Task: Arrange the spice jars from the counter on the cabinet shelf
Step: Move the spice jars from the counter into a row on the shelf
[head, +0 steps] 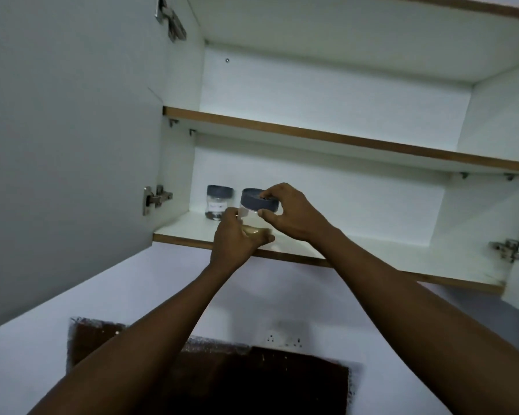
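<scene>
Both hands up at the bottom shelf (pixel 192 227): left hand (pixel 237 238) cups the spice jar (pixel 253 209), right hand (pixel 288 214) pinches its grey lid (pixel 256 200), another jar (pixel 218 202) just left.

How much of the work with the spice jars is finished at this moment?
Done: one dark-lidded jar stands at the left of the lower shelf. In hand: a second jar, left hand at its base, right hand on its lid, at the shelf front and not yet released. Left: the counter is out of view, so remaining jars cannot be counted.
</scene>
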Available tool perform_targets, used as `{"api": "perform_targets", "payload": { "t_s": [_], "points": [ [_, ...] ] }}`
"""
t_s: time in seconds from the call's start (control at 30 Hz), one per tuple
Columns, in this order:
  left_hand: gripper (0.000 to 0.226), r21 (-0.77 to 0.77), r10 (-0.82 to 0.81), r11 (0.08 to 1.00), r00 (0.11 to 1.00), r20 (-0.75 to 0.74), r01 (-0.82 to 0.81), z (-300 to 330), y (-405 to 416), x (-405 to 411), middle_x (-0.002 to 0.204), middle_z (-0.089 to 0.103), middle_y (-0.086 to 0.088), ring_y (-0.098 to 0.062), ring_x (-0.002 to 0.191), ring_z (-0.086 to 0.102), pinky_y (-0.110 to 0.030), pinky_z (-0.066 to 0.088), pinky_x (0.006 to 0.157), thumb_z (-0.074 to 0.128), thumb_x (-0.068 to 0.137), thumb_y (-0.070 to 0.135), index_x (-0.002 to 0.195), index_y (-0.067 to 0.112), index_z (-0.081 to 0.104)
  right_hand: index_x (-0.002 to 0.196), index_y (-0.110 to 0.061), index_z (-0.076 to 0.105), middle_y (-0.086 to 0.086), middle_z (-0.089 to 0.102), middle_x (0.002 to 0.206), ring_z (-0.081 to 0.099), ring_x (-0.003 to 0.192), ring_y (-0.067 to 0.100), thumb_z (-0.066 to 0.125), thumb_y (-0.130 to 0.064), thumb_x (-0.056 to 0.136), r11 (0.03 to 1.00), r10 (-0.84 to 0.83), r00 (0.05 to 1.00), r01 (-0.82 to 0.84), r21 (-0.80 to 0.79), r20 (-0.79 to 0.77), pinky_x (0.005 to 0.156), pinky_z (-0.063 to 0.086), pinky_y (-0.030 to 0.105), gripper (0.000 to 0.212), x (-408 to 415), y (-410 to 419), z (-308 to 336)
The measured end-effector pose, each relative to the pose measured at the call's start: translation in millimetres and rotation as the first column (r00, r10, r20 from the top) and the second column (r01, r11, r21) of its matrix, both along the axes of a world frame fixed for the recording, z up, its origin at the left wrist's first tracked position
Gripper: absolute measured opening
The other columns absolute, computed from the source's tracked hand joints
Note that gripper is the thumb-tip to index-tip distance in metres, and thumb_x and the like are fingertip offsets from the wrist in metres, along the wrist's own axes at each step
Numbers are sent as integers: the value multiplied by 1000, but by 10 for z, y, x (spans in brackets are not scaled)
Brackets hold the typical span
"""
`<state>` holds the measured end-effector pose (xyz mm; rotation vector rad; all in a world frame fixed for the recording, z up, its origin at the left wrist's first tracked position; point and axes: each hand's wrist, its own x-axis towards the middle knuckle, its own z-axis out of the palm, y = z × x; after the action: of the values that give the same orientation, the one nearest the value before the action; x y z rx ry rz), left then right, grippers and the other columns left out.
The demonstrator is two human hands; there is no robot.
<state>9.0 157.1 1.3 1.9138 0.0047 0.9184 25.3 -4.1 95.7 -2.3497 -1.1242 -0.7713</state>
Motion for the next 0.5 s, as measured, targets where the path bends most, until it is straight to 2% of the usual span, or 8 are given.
{"api": "perform_targets", "payload": {
  "t_s": [0.07, 0.13, 0.2, 0.27, 0.37, 0.5],
  "points": [
    [98, 73, 24, 997, 998, -63, -19, 76, 97, 123, 124, 62, 1, -21, 110, 62, -40, 60, 88, 89, 52, 65, 127, 21, 45, 118, -17, 67, 4, 66, 115, 60, 109, 22, 69, -54, 89, 997, -76, 997, 76, 5, -19, 95, 53, 42, 47, 129, 159, -28],
    [97, 113, 41, 993, 995, -90, -31, 118, 199, 254, 125, 63, -3, -22, 110, 62, -41, 59, 90, 92, 54, 59, 128, 17, 44, 104, -16, 67, 4, 69, 101, 61, 102, 24, 67, -66, 86, 990, -141, 990, 141, 25, -8, 87, 55, 44, 53, 260, 323, -15],
    [96, 181, 80, 982, 991, -111, -59, 134, 281, 378, 126, 62, -7, -25, 112, 62, -40, 59, 92, 93, 59, 54, 131, 13, 44, 97, -14, 68, 4, 70, 93, 60, 100, 26, 66, -70, 85, 982, -187, 982, 187, 6, 18, 84, 55, 45, 57, 383, 457, 12],
    [95, 240, 98, 969, 985, -142, -62, 148, 365, 486, 126, 62, -8, -25, 113, 63, -38, 60, 93, 93, 62, 52, 132, 11, 43, 98, -12, 69, 4, 71, 93, 61, 100, 26, 70, -66, 84, 980, -199, 980, 199, -32, -4, 83, 56, 43, 55, 496, 565, 49],
    [94, 222, 5, 974, 967, -253, 53, 214, 501, 620, 129, 59, -7, -25, 117, 62, -34, 57, 94, 93, 67, 45, 135, 10, 38, 97, -11, 71, 1, 66, 87, 65, 94, 25, 77, -54, 83, 981, -181, 982, 177, -77, -50, 74, 50, 33, 46, 642, 654, 139],
    [99, 165, -113, 964, 885, -453, 207, 354, 750, 680, 144, 50, -7, -28, 135, 51, -39, 48, 111, 90, 74, 35, 149, 13, 30, 108, -10, 73, 6, 72, 100, 63, 93, 24, 79, -46, 85, 968, -161, 986, 149, -203, -43, 78, 47, 31, 43, 720, 712, 231]
  ]
}}
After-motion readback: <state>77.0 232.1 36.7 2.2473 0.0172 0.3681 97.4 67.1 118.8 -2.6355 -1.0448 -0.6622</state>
